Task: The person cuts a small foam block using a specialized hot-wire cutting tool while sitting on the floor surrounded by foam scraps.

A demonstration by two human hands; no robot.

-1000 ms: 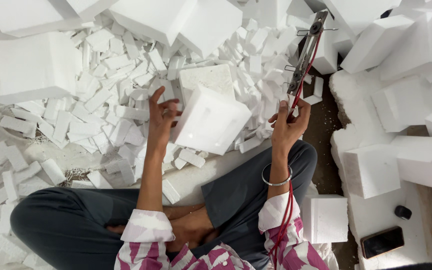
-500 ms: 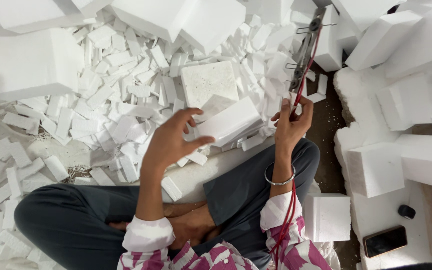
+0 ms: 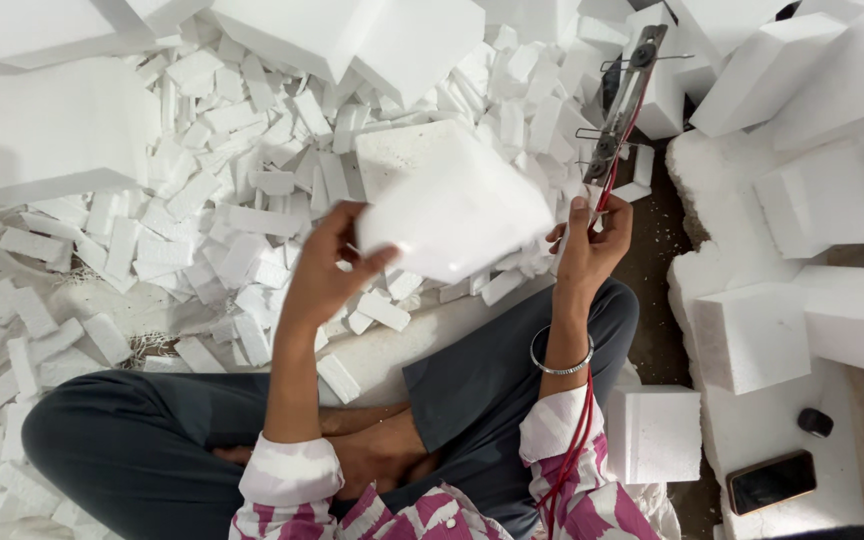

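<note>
Left hand (image 3: 327,270) grips the white foam block (image 3: 452,215) by its lower-left edge, held tilted above the heap of cut foam strips (image 3: 242,230). Right hand (image 3: 587,250) closes around the wire-cutter frame (image 3: 624,100), just beside the block.

Left hand (image 3: 327,270) grips, right hand (image 3: 587,245) raised.

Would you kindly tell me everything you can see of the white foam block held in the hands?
The foam block is a plain white slab of what looks like foam, flat-faced and sharp-edged, slightly blurred. It is held tilted in the air above the heap of small foam offcuts. The left hand grips its lower left corner, thumb on the near face; the right hand meets its right edge.
</note>
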